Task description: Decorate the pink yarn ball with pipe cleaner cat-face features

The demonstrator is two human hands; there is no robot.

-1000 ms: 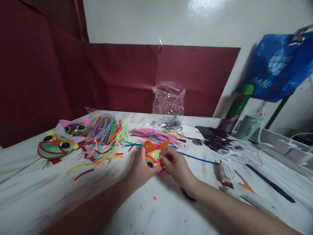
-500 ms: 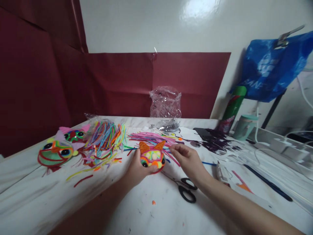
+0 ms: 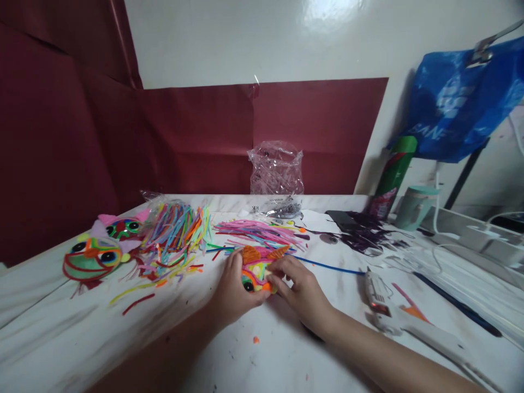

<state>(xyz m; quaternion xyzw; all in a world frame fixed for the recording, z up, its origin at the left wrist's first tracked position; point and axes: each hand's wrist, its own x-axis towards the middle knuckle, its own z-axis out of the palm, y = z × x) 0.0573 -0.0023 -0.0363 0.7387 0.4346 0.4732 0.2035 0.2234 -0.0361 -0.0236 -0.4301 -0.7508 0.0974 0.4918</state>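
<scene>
My left hand (image 3: 234, 285) is closed round the left side of a small, colourful animal face (image 3: 262, 267) made of pipe cleaners, with orange ears and a black-and-white eye. My right hand (image 3: 303, 292) grips its right side, thumb and fingers bent against the front, hiding the other eye. Whether a small piece is pinched there cannot be seen. Under my right wrist, scissors are almost wholly covered, with a bit of black handle (image 3: 311, 332) showing. Behind the face lie loose pink and purple pipe cleaners (image 3: 257, 230) and a long blue one (image 3: 327, 266).
Two finished-looking animal faces, one green-mouthed (image 3: 92, 259) and one pink-eared (image 3: 125, 225), lie at left beside a bag of pipe cleaners (image 3: 176, 226). A glue gun (image 3: 379, 297) rests at right near a dark pen-like stick (image 3: 456, 303). A mug (image 3: 415, 210) and green can (image 3: 395, 174) stand behind.
My right hand has moved left and down onto the animal face, which now tilts back and sits slightly further right. My right forearm now covers most of the scissors. The view has shifted slightly.
</scene>
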